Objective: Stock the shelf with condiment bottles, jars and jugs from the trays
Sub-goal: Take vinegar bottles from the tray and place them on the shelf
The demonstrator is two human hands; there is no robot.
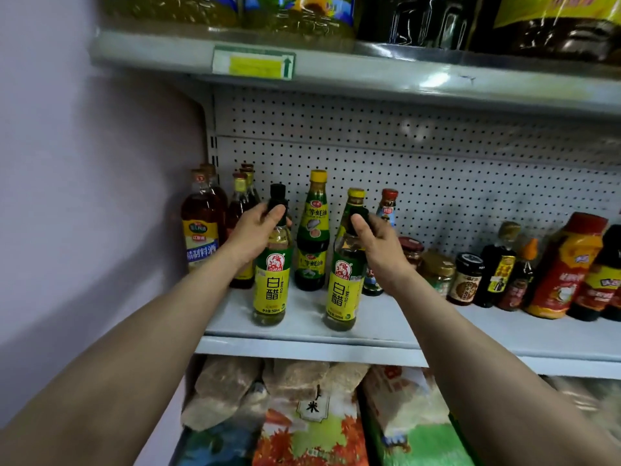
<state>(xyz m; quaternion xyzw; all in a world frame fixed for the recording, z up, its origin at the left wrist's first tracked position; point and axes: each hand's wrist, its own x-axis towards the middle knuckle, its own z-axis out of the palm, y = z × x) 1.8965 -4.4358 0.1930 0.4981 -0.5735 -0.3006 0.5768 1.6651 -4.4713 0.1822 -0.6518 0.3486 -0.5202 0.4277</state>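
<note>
Head view. I have both arms extended toward the middle shelf [386, 317], each hand holding one white-vinegar bottle by the neck.

L side: my left hand [255, 230] wraps the neck of the left vinegar bottle [270, 287], fingers curled round it just below the black cap, thumb laid on the cap's near side. Long axis approx. vertical, cap up, base at the shelf's front edge zone; yellow label faces me. I cannot tell whether the base touches the shelf board or sits just above it.

R side: my right hand [373, 237] grips the neck of the right vinegar bottle [344, 290] the same way, fingers closed round it, thumb over the black cap. Long axis near vertical w/ a slight lean, cap tipped toward the right; label faces me. Base is low over the shelf front, contact not clear.

The two bottles stand apart, w/ a green oyster-sauce bottle [312, 237] upright between and behind them. A second yellow-capped green bottle [354, 203] shows behind the right-hand bottle, and a red-capped bottle [388, 206] just beside it.

Far left of the shelf: amber cooking-wine bottles [201, 220], upright, grouped against the pegboard back panel [437, 156]. To the right: short jars [437, 270] and dark sauce bottles [497, 264] in a row, plus a red-and-yellow squeeze bottle [568, 267].

Upper shelf carries oil jugs [302, 15]. Lower shelf holds rice bags [312, 425].
</note>
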